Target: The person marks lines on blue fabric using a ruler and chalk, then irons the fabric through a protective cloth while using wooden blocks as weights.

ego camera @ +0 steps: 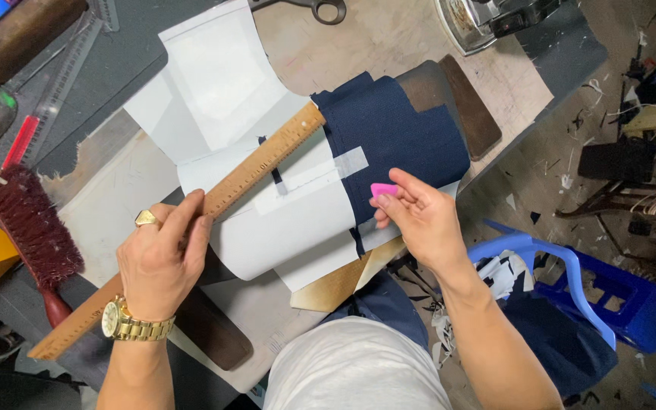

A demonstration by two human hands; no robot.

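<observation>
My left hand (pixel 162 254), with a gold ring and gold watch, grips a long wooden ruler (pixel 260 163) that lies diagonally over white pattern pieces (pixel 282 228). My right hand (pixel 417 216) pinches a small pink piece of tailor's chalk (pixel 383 189) at the edge of a navy blue fabric piece (pixel 396 133). The fabric lies on the padded work table (pixel 389 38) with a white strip across it, partly under the white pieces.
A dark red brush (pixel 32 228) and clear plastic rulers (pixel 62 76) lie at the left. An iron (pixel 487 19) and scissors handles (pixel 320 9) sit at the top. A blue plastic stool (pixel 609 288) stands at the right on a littered floor. A dark wooden block (pixel 468 102) lies beside the fabric.
</observation>
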